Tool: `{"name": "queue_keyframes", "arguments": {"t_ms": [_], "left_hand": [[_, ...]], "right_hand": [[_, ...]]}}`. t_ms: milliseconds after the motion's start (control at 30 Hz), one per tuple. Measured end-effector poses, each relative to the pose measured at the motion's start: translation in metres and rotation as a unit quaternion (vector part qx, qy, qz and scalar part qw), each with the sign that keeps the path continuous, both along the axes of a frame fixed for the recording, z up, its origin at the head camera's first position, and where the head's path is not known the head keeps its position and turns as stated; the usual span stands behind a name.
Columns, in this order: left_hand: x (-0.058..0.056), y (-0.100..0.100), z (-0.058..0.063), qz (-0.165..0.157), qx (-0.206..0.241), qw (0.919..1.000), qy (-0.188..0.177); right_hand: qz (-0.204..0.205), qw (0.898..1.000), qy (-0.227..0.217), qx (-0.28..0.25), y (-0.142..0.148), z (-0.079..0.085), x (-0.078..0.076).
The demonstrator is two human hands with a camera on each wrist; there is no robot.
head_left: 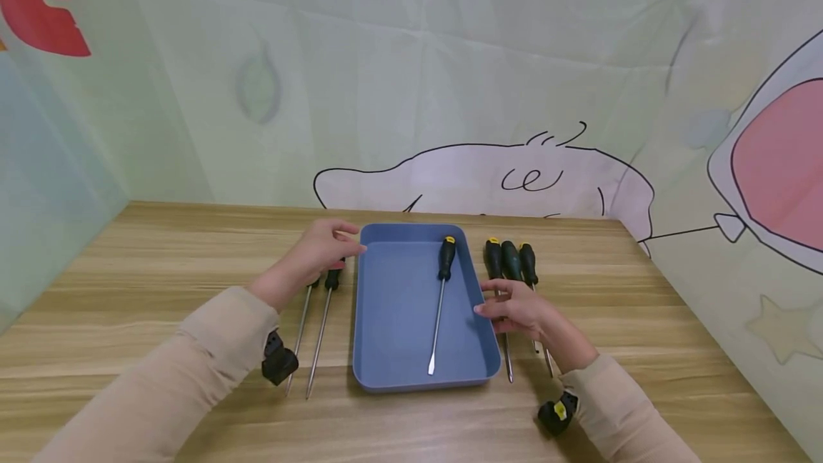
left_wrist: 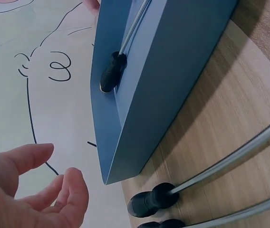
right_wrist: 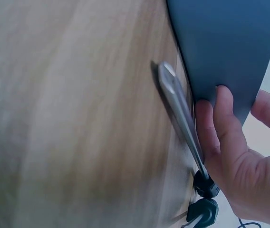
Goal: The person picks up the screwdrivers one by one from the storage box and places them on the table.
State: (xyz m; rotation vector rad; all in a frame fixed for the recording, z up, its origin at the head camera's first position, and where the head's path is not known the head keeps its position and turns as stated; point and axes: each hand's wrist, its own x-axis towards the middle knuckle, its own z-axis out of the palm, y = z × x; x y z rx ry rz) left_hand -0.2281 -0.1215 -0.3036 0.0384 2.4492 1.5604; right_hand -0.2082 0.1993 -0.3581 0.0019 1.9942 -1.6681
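Note:
A blue rectangular tray [head_left: 398, 306] lies on the wooden table with one flat-tipped screwdriver [head_left: 446, 259] inside, its black handle toward the far end. My right hand [head_left: 521, 309] grips the tray's right wall; in the right wrist view, fingertips [right_wrist: 224, 97] press the outside while another digit reaches over the rim. Beside the far left corner of the tray hovers my left hand [head_left: 321, 245], fingers loosely bent around nothing. The left wrist view shows a gap between that hand [left_wrist: 35, 190] and the tray.
Two long screwdrivers [head_left: 332, 279] lie left of the tray, partly under my left hand. Right of it are three more screwdrivers [head_left: 493, 256], partly covered by my right hand. A printed cloth backdrop [head_left: 411, 91] rises behind the table [head_left: 212, 256].

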Motion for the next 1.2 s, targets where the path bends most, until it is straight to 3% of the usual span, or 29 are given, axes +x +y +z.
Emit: {"name": "queue_keyframes", "arguments": {"t_ms": [333,800,1200], "left_hand": [[-0.003,0.006,-0.003,0.0,0.037,0.9993,-0.005],[-0.006,0.019,-0.004,0.008,0.045,0.9989,-0.014],[-0.009,0.033,-0.006,0.031,0.073,0.9963,-0.033]], "right_hand": [[0.006,1.0,0.0,-0.002,0.0,0.001,0.0],[0.004,1.0,0.002,0.003,0.0,0.001,-0.002],[-0.002,1.0,0.002,0.009,0.0,0.001,0.0]]}}
